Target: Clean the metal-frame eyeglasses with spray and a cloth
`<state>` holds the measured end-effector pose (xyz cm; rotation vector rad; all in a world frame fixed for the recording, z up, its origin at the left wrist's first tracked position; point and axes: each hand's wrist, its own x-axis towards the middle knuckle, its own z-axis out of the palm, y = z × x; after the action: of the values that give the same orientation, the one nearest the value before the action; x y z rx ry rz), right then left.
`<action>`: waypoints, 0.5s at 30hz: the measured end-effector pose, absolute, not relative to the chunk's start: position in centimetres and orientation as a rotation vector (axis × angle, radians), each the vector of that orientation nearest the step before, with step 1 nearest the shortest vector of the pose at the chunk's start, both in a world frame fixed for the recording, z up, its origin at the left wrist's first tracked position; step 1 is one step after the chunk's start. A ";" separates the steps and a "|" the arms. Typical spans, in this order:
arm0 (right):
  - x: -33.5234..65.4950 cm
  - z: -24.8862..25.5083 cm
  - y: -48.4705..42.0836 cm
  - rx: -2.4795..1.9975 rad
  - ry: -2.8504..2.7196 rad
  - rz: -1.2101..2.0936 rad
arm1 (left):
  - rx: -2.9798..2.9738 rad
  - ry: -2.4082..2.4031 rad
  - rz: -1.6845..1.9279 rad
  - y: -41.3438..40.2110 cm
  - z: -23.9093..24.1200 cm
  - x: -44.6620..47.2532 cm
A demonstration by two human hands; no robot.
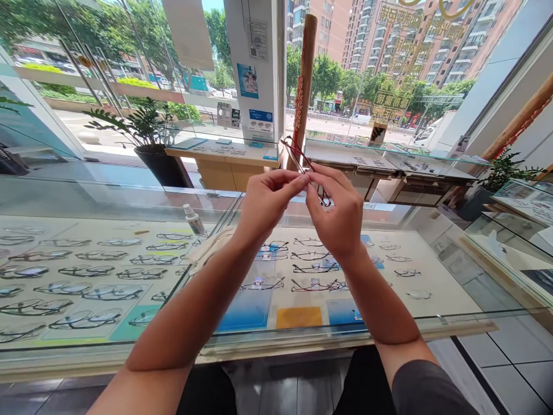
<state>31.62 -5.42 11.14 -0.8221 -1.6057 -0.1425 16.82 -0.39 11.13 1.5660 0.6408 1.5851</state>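
Note:
I hold a thin red-framed pair of glasses [301,157] up in front of me over a glass display counter [302,334]. My left hand [268,199] pinches the frame from the left, fingers closed on it. From the right, my right hand [337,213] grips the same frame, thumb and fingers pressed together near one lens. One temple arm sticks up and to the left above my fingers. Under the glass below my hands lie several pairs of glasses [311,268] in rows.
A small white spray bottle [193,219] and a folded cloth [207,248] lie on the counter left of my arms. More display cases stand at the far side and right. A potted plant [151,138] and a wooden post [305,86] stand by the window.

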 end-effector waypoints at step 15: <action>36.3 2.8 -3.6 -1.061 -1.473 0.116 | 2.532 1.137 0.709 0.4 9.7 7.6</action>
<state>36.35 -3.57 2.85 -1.0605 -1.4726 0.1161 7.62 0.39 9.68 2.5323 1.1368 0.7093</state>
